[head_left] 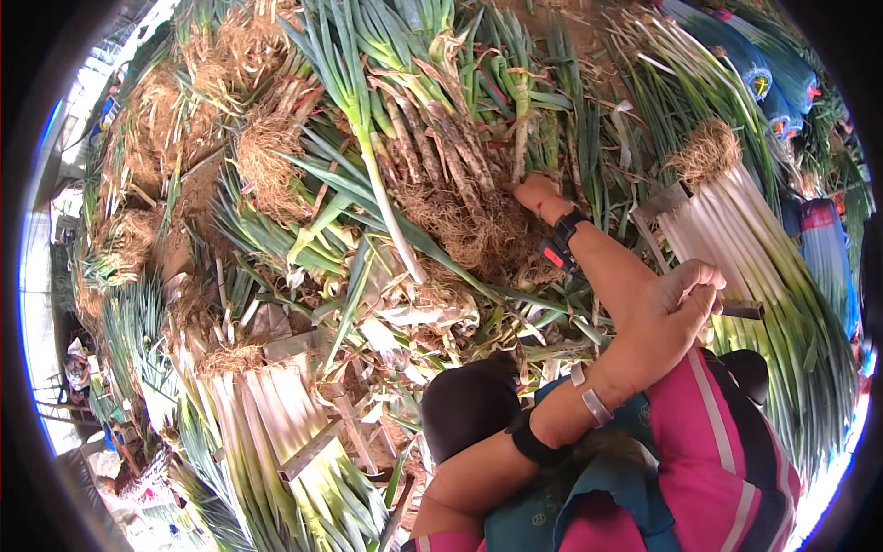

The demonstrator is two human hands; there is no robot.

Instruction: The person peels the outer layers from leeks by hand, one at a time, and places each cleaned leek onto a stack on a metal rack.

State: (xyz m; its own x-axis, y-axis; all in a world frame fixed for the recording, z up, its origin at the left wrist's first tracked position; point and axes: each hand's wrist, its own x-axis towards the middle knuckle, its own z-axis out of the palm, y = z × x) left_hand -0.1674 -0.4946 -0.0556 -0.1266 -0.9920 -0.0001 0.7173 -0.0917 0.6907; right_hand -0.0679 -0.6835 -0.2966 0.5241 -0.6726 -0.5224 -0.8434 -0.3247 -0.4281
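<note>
My right hand [543,196] reaches forward into a heap of unpeeled green onions [451,156] with brown roots and dirty outer skins. Its fingers are closed at the lower end of one green onion stalk [521,120]. My left hand [685,299] crosses over my right forearm, fingers curled together; what they hold, if anything, is hidden. Beside it on the right lies a row of cleaned white green onions [736,230] in a metal holder [660,202]. One clean, long green onion [391,212] lies across the heap's left side.
Another stack of cleaned green onions [267,414] rests on a metal frame [308,449] at the lower left. More rooty bundles [138,156] fill the far left. Blue-wrapped bundles [782,101] lie at the far right. Loose leaves and peelings [414,322] cover the ground before me.
</note>
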